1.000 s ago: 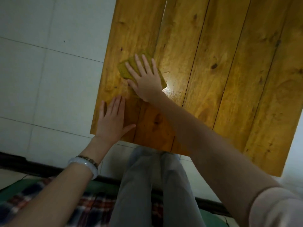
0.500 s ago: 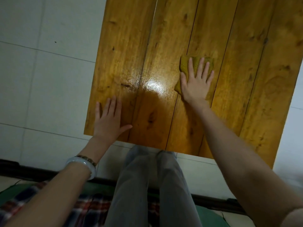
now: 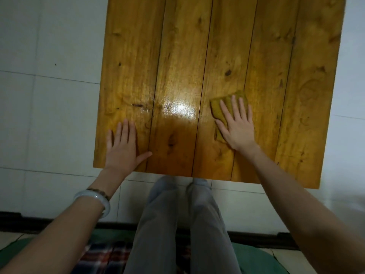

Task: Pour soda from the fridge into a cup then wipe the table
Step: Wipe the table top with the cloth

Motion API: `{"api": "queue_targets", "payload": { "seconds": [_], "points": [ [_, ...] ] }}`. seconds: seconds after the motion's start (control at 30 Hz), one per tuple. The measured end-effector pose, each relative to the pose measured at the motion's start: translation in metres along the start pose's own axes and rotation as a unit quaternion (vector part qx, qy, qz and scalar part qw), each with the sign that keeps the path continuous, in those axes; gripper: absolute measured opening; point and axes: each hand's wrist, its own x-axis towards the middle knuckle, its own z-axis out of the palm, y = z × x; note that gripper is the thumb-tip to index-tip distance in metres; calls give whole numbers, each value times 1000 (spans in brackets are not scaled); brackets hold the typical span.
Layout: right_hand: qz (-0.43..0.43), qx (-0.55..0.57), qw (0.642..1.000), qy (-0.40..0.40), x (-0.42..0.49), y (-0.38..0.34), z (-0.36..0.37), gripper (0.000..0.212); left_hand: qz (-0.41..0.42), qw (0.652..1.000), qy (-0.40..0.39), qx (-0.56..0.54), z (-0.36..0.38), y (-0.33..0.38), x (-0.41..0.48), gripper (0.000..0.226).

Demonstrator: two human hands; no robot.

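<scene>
Right hand (image 3: 238,127): fingers spread flat, pressing cloth (image 3: 218,107) for wiping. Left hand (image 3: 122,147): flat, spread, steadying table (image 3: 177,56).

Glossy varnished wood table (image 3: 177,56); rough-textured yellow cloth (image 3: 223,107); smooth tiled floor (image 3: 49,115).

White tiled floor (image 3: 49,115) meets a dark ledge (image 3: 23,220) and plaid blanket (image 3: 102,258)

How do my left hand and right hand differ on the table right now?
The left hand rests directly on the table; the right hand presses a yellow cloth. The left hand's wrist carries a pale bangle; the right hand's wrist is bare. Both lie flat, fingers straight.
</scene>
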Motion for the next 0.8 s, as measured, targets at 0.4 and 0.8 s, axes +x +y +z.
{"api": "queue_targets", "payload": {
  "seconds": [0.4, 0.8],
  "points": [
    [-38, 31, 999, -5, -52, -153, 27, 60, 30, 999, -14, 11, -2, -18, 2, 109],
    [186, 43, 982, -3, -34, -86, 17, 71, 14, 998, -8, -55, 6, -16, 0, 118]
  ]
}}
